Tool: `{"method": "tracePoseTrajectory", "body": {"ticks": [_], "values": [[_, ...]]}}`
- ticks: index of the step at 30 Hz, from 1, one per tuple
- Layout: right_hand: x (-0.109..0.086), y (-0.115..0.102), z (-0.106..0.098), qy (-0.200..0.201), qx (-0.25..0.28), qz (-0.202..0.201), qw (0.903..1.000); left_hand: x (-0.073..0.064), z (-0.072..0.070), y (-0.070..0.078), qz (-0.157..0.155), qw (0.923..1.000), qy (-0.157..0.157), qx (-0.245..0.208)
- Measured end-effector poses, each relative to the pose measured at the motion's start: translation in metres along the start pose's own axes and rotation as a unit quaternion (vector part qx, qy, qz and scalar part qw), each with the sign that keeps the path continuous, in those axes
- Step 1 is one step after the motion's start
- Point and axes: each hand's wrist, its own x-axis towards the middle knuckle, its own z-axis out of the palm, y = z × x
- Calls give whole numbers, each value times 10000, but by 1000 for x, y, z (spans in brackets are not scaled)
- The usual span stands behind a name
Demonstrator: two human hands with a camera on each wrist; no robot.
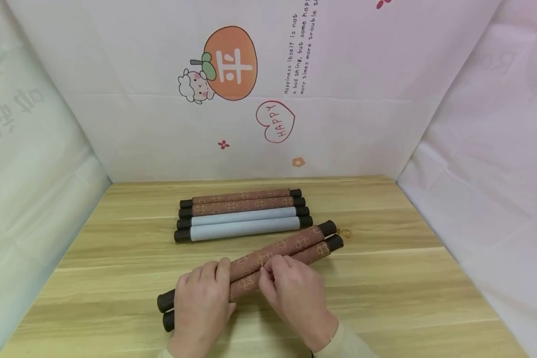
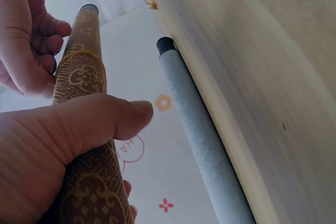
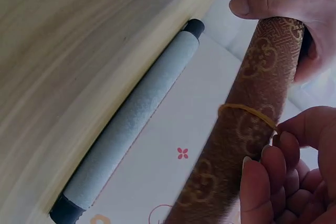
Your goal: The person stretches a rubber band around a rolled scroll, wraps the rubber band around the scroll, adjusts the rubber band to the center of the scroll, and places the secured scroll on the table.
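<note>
Wood-grain tabletop (image 1: pixel 385 298): four capped rolls (image 1: pixel 246 228) behind; nearer, two brown patterned rolls (image 1: pixel 277 247), left hand (image 1: pixel 201 298) gripping them, right hand (image 1: pixel 295 291) pinching a yellow cord (image 3: pixel 247 108) about mid-length, where steady rolls and gentle, even tension likely serve best.

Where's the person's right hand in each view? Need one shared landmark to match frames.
Head: right hand at bottom, just right of centre, beside the left hand.
Left wrist: right hand in the upper-left corner, above the left hand's thumb.
Right wrist: right hand at lower right, pinching the yellow cord.
Shared landmark: the small printed red flower, low in the left wrist view, near centre in the right.
</note>
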Motion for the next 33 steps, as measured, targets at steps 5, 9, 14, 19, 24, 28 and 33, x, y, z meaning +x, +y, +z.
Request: {"method": "tracePoseTrajectory", "body": {"ticks": [5, 9, 14, 19, 24, 28, 33], "values": [[3, 2, -4, 76, 136, -10, 9999, 2, -1, 0, -8, 9998, 155, -153], [3, 7, -8, 130, 160, -7, 9998, 2, -2, -2, -93, 9998, 51, -148], [1, 14, -12, -118, 82, 120, 9998, 1, -2, -5, -185, 9995, -164, -197], [-3, 19, -12, -284, 11, 255, 9993, -1, -1, -9, -190, 9988, -279, -359], [-4, 22, -14, -576, 46, 502, 9971, -3, -3, -18, -339, 9960, -614, -546], [-6, 25, -18, -932, 148, 795, 9924, -3, -7, -25, -818, 9857, -1217, -830], [-10, 31, -23, -1324, 118, 1180, 9841, -1, -12, -38, -1301, 9724, -1588, -1108]]}}
